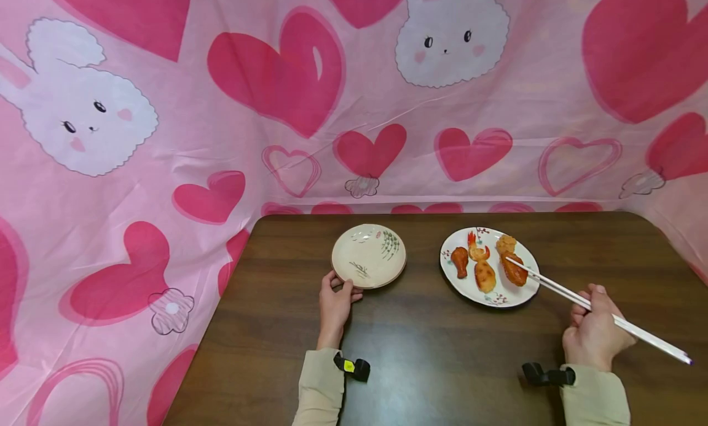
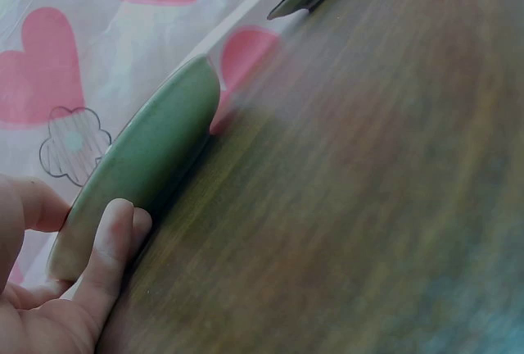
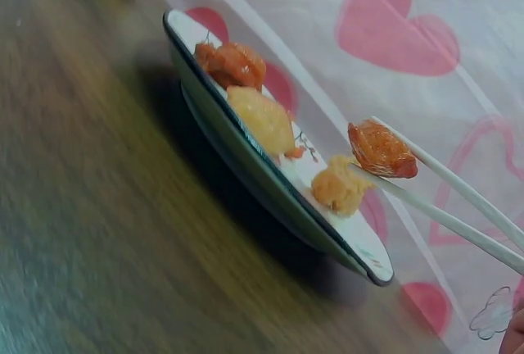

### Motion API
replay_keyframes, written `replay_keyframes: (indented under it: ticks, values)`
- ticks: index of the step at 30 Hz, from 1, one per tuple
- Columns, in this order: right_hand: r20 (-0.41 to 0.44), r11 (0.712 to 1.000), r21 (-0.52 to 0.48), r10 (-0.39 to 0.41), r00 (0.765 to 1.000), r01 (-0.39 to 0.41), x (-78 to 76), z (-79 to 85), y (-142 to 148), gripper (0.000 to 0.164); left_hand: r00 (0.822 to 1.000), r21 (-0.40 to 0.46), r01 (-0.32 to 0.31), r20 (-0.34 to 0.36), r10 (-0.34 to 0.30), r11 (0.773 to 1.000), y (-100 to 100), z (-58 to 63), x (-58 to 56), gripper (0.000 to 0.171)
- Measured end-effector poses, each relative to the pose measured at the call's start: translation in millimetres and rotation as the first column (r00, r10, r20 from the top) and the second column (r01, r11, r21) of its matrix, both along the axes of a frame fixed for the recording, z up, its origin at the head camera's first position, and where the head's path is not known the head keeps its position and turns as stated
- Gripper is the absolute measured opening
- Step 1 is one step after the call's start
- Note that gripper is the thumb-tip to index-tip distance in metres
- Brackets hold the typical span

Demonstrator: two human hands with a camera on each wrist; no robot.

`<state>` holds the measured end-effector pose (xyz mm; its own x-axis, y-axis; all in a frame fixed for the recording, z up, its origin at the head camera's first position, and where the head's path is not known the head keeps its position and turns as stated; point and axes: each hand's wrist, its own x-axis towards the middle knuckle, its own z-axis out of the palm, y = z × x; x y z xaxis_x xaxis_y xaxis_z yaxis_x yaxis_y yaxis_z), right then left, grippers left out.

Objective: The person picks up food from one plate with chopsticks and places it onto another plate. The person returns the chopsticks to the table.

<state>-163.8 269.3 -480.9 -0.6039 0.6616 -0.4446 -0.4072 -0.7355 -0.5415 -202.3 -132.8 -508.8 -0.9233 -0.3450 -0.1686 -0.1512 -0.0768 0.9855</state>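
Note:
My right hand (image 1: 596, 326) grips a pair of white chopsticks (image 1: 572, 295) around their middle. Between their tips is a glazed brown piece of food like a chicken wing (image 3: 381, 149), lifted above the oval white plate (image 1: 453, 278) in the right wrist view. Also on that plate are a drumstick (image 1: 460, 261), a shrimp (image 1: 478, 249), a golden oval piece (image 1: 485, 276) and a crumbly fried piece (image 1: 506, 244). With thumb and fingers, my left hand (image 1: 336, 300) holds the near left rim of a round cream plate (image 1: 365, 254), whose greenish side (image 2: 155, 141) shows in the left wrist view.
Both plates are toward the far side of a dark brown wooden table (image 1: 420, 352), the cream one left of the oval one. A pink cloth (image 1: 310, 161) with hearts and rabbits hangs behind the table and along its left side.

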Motion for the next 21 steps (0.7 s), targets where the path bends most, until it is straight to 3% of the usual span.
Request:
replay_keyframes:
  ticks: [14, 21]
  values:
    - [0.059, 0.993, 0.115, -0.027, 0.998, 0.020, 0.6, 0.4, 1.6, 0.031, 1.000, -0.007, -0.008, 0.016, 0.008, 1.000, -0.1, -0.5, 0.5, 0.048]
    - [0.032, 0.982, 0.190, -0.031, 0.999, 0.025, 1.6, 3.8, 2.7, 0.033, 1.000, -0.012, -0.003, 0.011, 0.003, 1.000, -0.3, -1.6, -0.6, 0.049]
